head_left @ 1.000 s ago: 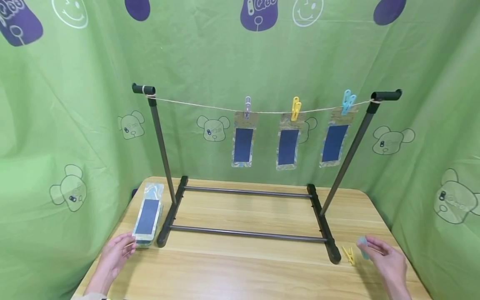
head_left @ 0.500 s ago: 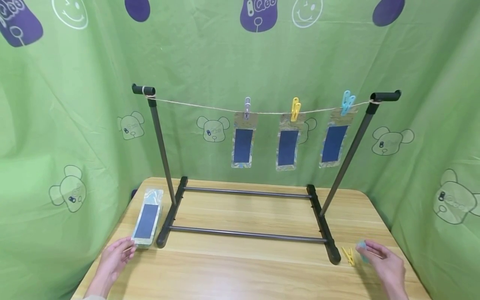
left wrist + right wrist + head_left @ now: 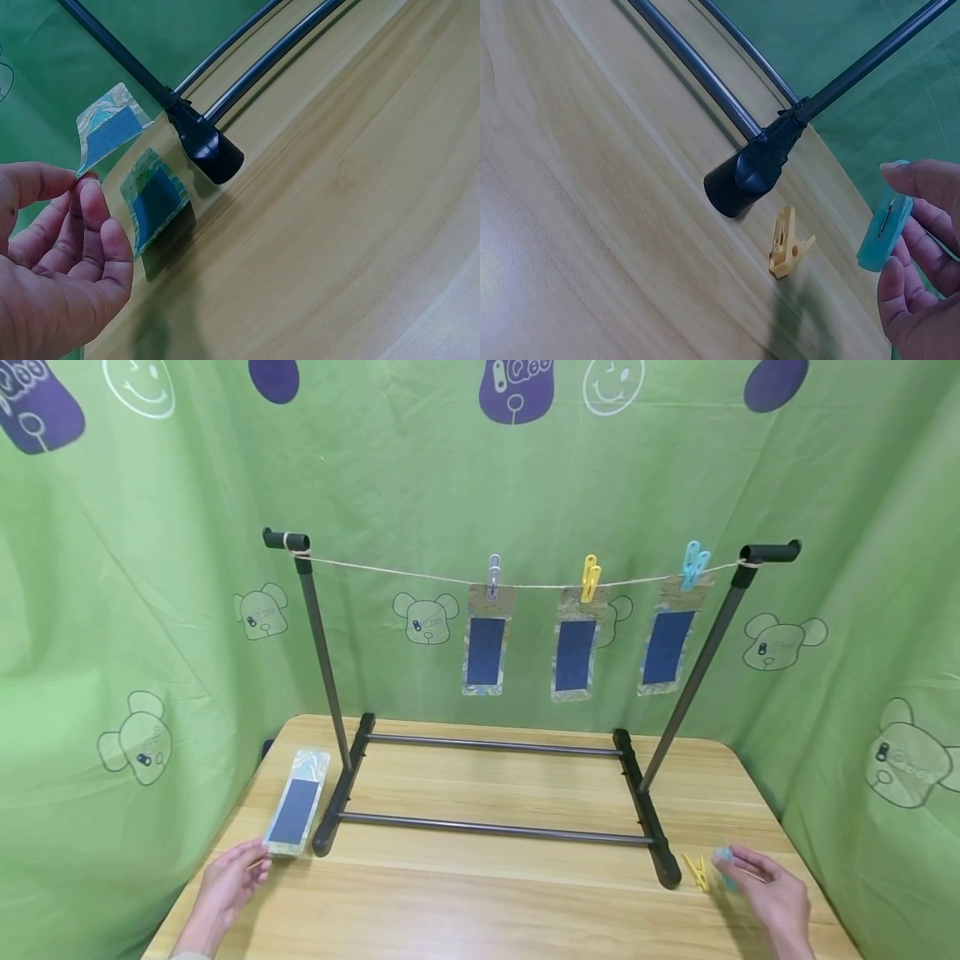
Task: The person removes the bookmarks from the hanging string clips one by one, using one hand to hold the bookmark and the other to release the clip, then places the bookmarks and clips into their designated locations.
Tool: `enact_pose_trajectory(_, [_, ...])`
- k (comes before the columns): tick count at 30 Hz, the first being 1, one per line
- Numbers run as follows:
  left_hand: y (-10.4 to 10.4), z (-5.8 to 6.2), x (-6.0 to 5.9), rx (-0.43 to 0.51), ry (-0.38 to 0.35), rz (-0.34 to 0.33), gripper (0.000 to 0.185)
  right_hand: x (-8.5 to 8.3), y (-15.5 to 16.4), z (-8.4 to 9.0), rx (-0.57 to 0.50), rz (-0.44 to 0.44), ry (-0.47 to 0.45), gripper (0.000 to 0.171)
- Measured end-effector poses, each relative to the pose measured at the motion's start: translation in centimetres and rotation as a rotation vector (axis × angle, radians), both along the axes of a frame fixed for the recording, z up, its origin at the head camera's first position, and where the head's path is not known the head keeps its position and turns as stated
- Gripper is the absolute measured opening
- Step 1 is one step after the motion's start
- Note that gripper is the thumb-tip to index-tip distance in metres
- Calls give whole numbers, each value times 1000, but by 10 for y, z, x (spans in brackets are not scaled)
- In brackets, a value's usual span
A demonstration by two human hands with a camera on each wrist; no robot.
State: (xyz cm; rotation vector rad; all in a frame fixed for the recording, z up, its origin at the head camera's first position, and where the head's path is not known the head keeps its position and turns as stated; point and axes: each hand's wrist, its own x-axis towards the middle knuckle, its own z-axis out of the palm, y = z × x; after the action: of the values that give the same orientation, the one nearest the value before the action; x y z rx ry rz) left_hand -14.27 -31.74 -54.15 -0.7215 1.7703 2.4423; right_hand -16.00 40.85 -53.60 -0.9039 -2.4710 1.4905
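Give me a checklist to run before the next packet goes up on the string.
1. Left hand pinches the top packet by its corner: ok.
2. Only one packet lifted, the other packet left on the table: ok.
3. Right hand holds the teal clothespin: ok.
4. Clothespin's jaws facing the string: cannot tell.
5. Free stretch of string left of the grey clothespin: ok.
6. Spare yellow clothespin lies beside the rack foot: ok.
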Motion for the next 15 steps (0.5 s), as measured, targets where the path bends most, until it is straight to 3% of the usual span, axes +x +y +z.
enact_pose_trajectory(15, [-3,-9,1,-25,-21,2,20,-2,7,-13,3,31,-50,72])
